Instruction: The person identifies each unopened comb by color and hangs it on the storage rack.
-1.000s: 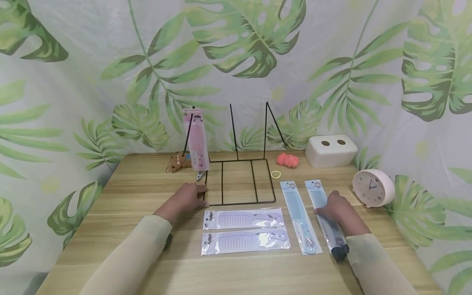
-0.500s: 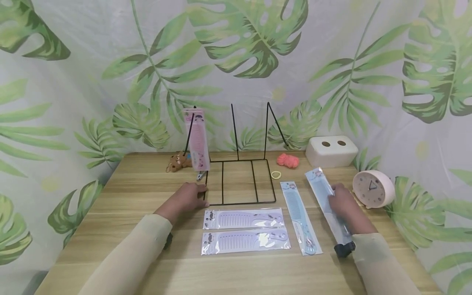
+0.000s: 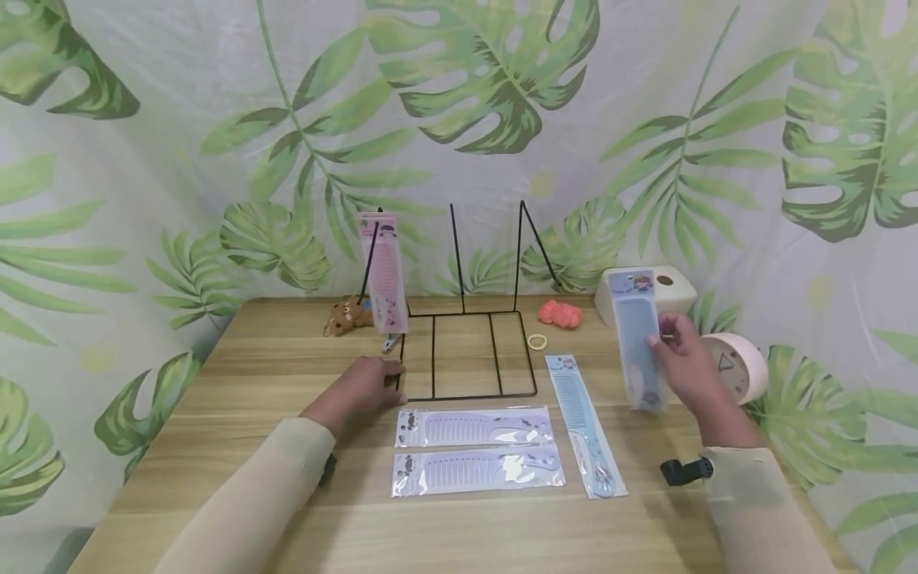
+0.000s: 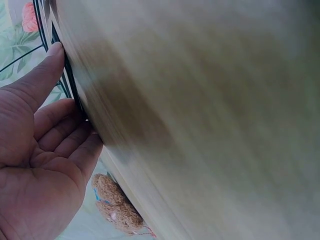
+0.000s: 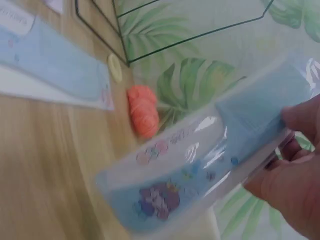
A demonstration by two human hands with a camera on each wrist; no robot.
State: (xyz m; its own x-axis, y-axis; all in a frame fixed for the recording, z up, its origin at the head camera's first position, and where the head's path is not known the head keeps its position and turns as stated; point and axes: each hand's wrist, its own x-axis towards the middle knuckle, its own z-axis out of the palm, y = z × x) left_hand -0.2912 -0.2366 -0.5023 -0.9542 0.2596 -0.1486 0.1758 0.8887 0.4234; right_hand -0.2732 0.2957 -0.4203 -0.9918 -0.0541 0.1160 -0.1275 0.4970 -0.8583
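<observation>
Right hand point(image 3: 684, 363) pinches a blue packaged comb point(image 3: 637, 339) by its right edge, lifted off the tabletop point(image 3: 287, 375), held near upright in front of the white box point(image 3: 670, 291) and just left of the pink clock point(image 3: 739, 363); grip is thumb and fingers point(image 5: 300, 120) closed on the clear wrapper, cartoon end of the pack pointing up in the head view; left hand point(image 3: 362, 387) lies flat on the tabletop, grip relaxed, fingers point(image 4: 50, 65) straight and touching the front left corner of the black wire rack point(image 3: 466, 351); a pink packaged comb point(image 3: 383, 271) leans upright in the rack's left slot; second blue packaged comb point(image 3: 582, 422) lies flat on the tabletop right of the rack, well below the lifted one; two lilac packaged combs point(image 3: 473, 446) lie side by side in front of the rack, between the hands; orange scrunchie point(image 3: 559, 312) and yellow hair tie point(image 3: 536, 341) sit behind the flat blue comb; small brown plush point(image 3: 344, 315) at rack's left rear, beside the pink comb; leaf-print cloth point(image 3: 459, 119) behind all
</observation>
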